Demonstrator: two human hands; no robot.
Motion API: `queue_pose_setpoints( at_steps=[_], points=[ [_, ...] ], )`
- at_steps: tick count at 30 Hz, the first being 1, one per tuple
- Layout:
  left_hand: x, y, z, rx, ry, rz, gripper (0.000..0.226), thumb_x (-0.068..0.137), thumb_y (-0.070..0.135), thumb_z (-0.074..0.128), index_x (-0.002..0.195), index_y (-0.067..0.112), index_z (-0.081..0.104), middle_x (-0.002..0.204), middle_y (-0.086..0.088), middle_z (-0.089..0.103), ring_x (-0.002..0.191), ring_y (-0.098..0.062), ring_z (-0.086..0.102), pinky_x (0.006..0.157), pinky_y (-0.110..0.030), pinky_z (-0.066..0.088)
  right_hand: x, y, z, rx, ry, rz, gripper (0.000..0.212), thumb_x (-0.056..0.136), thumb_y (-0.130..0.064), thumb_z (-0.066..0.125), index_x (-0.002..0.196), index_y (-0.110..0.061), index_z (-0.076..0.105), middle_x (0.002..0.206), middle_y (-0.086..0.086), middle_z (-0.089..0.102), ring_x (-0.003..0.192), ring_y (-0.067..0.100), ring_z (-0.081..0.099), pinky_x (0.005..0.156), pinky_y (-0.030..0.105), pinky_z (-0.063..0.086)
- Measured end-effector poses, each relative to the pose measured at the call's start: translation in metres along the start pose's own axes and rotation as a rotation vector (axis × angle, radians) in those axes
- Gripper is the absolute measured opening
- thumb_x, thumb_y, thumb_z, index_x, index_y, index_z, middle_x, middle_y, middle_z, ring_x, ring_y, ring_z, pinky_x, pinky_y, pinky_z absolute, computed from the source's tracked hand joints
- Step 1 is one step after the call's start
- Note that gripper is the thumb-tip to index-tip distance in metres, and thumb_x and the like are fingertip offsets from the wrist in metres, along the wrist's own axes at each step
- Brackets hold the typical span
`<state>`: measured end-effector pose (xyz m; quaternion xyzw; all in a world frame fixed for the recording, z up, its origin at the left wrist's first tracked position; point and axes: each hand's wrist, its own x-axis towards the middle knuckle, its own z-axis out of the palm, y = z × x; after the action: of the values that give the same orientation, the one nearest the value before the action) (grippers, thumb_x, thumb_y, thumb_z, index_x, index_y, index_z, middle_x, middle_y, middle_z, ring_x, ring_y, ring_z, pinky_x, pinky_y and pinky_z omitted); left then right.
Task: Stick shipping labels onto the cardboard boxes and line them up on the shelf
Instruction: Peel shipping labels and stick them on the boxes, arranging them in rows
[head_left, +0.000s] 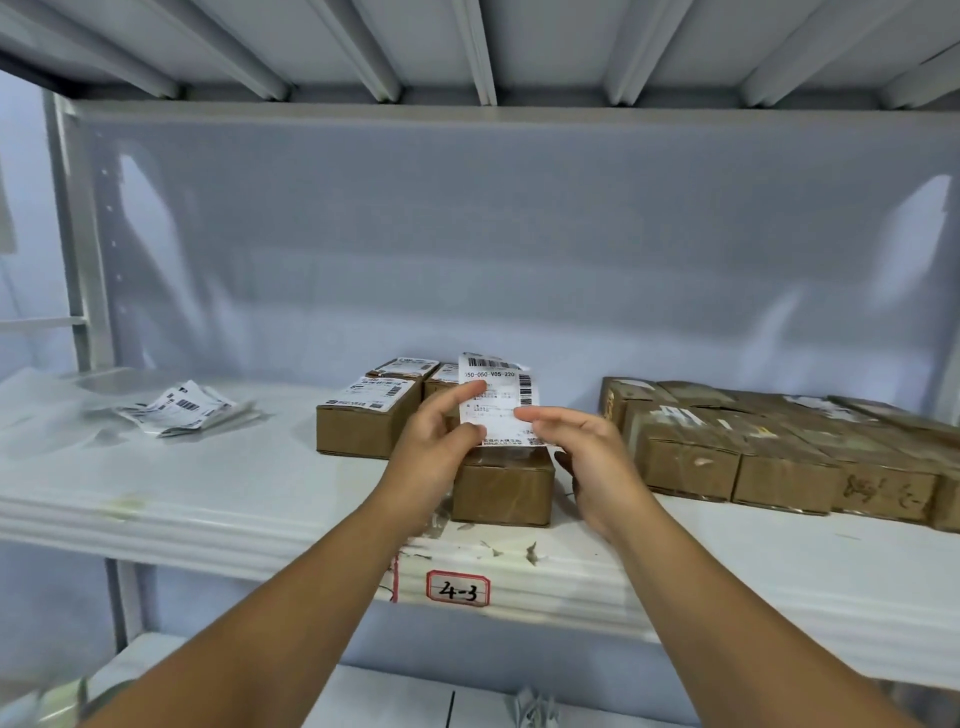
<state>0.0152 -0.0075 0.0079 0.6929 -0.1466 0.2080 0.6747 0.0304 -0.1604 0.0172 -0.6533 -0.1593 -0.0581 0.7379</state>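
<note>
1. Closest thing in view is the two forearms (270, 618), reaching up and forward over the front lip of the shelf (208, 493), right above the little "4-3" tag (458, 588).
2. Both hands are on one shipping label (501, 400). The left hand (434, 441) pinches its left edge between thumb and fingertips, and the right hand (587, 457) pinches the lower right corner. My guess is that holding two sides keeps the sheet flat and stops the sticky side curling onto itself.
3. The label hangs in the air, upright and a bit tilted, directly over a bare box (501, 491) sitting near the shelf's front edge. Looks like that box is pulled forward on purpose so its top is easy to reach.
4. Behind and to the left sit the labelled boxes (369, 415), packed close together, so that's probably the "done" row.
5. Over on the right is a block of plain boxes (779, 457), likely the waiting pile.
6. The spare labels (176, 410) lie in a loose heap far left, well apart from the boxes.
7. Next move needs the label squared up before it touches down, since a crooked stick is hard to undo.
</note>
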Motion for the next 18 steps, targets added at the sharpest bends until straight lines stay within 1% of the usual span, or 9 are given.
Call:
queue_pose_setpoints(
  at_steps=[1,2,3,5,8,9,11,15,18],
  points=[
    [-0.0007,-0.0014,0.0004,0.011,0.013,0.008,0.043,0.089,-0.001,0.050,0.123,0.025,0.058,0.113,0.008,0.060,0.096,-0.004,0.058,0.083,-0.016,0.047,-0.0003,0.0013,-0.0003,-0.023,-0.006,-0.020,0.025,0.086,0.000,0.058,0.086,-0.017,0.075,0.101,0.002,0.072,0.097,0.013,0.063,0.072,0.016,0.044],
    [-0.0013,-0.0024,0.0003,0.025,0.020,0.018,0.044,0.089,0.000,0.050,0.124,0.024,0.057,0.112,0.006,0.059,0.096,-0.005,0.057,0.085,-0.020,0.046,-0.0009,0.0017,-0.0002,-0.032,-0.007,-0.031,0.025,0.086,0.001,0.058,0.086,-0.017,0.075,0.103,0.003,0.072,0.097,0.013,0.063,0.072,0.015,0.044],
    [-0.0014,-0.0037,0.0005,0.052,0.021,0.032,0.045,0.089,-0.001,0.051,0.126,0.024,0.056,0.115,0.006,0.058,0.100,-0.006,0.056,0.089,-0.023,0.045,-0.0013,0.0021,0.0000,-0.023,-0.002,-0.029,0.025,0.086,0.002,0.058,0.087,-0.016,0.075,0.104,0.004,0.072,0.095,0.014,0.064,0.071,0.015,0.045],
    [-0.0016,-0.0052,0.0015,0.111,0.010,0.064,0.049,0.088,-0.004,0.050,0.129,0.023,0.054,0.128,0.006,0.054,0.111,-0.006,0.055,0.097,-0.026,0.045,-0.0015,0.0027,0.0000,0.016,0.006,-0.015,0.024,0.086,0.004,0.057,0.090,-0.013,0.074,0.104,0.007,0.071,0.092,0.016,0.065,0.067,0.015,0.048],
    [-0.0014,-0.0063,0.0017,0.141,0.004,0.085,0.054,0.086,-0.007,0.049,0.130,0.023,0.053,0.132,0.006,0.051,0.114,-0.006,0.054,0.096,-0.026,0.046,-0.0026,0.0019,0.0008,0.011,0.008,0.003,0.025,0.086,0.005,0.056,0.094,-0.012,0.074,0.103,0.006,0.071,0.086,0.013,0.066,0.058,0.013,0.048],
    [-0.0007,-0.0075,0.0012,0.146,0.003,0.083,0.054,0.086,-0.007,0.050,0.130,0.024,0.053,0.132,0.006,0.051,0.114,-0.007,0.055,0.095,-0.025,0.046,-0.0028,0.0024,0.0011,0.004,0.007,0.004,0.026,0.086,0.006,0.056,0.094,-0.012,0.073,0.102,0.006,0.071,0.085,0.012,0.065,0.058,0.014,0.049],
    [0.0003,-0.0085,0.0001,0.138,-0.002,0.070,0.054,0.086,-0.007,0.051,0.132,0.022,0.052,0.131,0.006,0.052,0.111,-0.008,0.056,0.091,-0.024,0.047,-0.0032,0.0025,0.0014,0.001,0.005,-0.009,0.027,0.085,0.008,0.055,0.091,-0.012,0.073,0.102,0.008,0.071,0.085,0.014,0.066,0.064,0.017,0.050],
    [0.0009,-0.0095,-0.0004,0.127,-0.007,0.070,0.053,0.087,-0.006,0.052,0.135,0.018,0.049,0.131,0.007,0.052,0.110,-0.007,0.057,0.094,-0.026,0.048,-0.0031,0.0032,0.0014,-0.024,-0.008,-0.018,0.030,0.084,0.010,0.055,0.088,-0.015,0.071,0.100,0.008,0.070,0.082,0.015,0.065,0.067,0.021,0.051],
    [0.0018,-0.0097,-0.0008,0.116,-0.013,0.074,0.054,0.087,-0.008,0.051,0.135,0.017,0.049,0.131,0.007,0.051,0.110,-0.006,0.057,0.092,-0.023,0.048,-0.0033,0.0042,0.0014,-0.014,-0.023,-0.022,0.030,0.084,0.010,0.055,0.090,-0.014,0.070,0.098,0.009,0.069,0.081,0.015,0.065,0.069,0.022,0.054]
  ],
)
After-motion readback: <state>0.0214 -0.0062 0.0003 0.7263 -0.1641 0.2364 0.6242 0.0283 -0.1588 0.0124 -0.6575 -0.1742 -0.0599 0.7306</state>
